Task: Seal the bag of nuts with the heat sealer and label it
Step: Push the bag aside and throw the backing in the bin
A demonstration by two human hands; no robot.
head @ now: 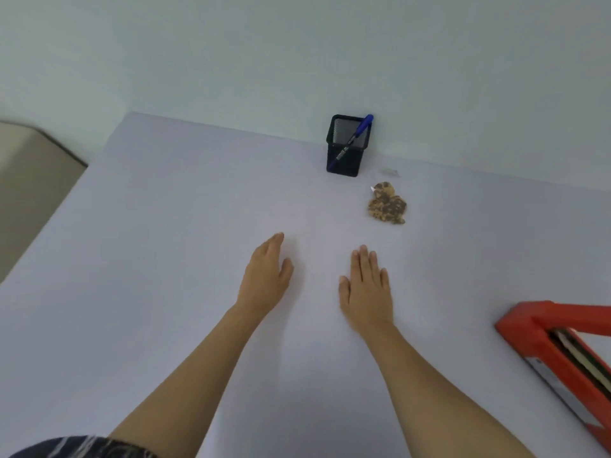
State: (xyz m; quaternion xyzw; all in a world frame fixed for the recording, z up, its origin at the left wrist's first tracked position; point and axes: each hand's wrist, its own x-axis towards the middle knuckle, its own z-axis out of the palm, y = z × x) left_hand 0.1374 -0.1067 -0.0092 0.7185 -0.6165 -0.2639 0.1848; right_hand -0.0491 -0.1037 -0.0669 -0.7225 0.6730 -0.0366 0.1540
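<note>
A small clear bag of brown nuts (pixel 386 203) lies on the pale table, beyond my right hand and apart from it. The red heat sealer (pixel 558 348) sits at the right edge, partly cut off by the frame, its arm raised. A blue pen (pixel 355 135) leans in a black mesh holder (pixel 345 147) at the back by the wall. My left hand (pixel 266 276) rests on its edge on the table, fingers together and holding nothing. My right hand (pixel 365 287) lies flat, palm down, fingers slightly spread and empty.
A small clear scrap (pixel 390 172) lies near the wall, right of the holder. The table (pixel 165 242) ends at the wall behind and at a slanted left edge, with a beige surface (pixel 29 180) past it.
</note>
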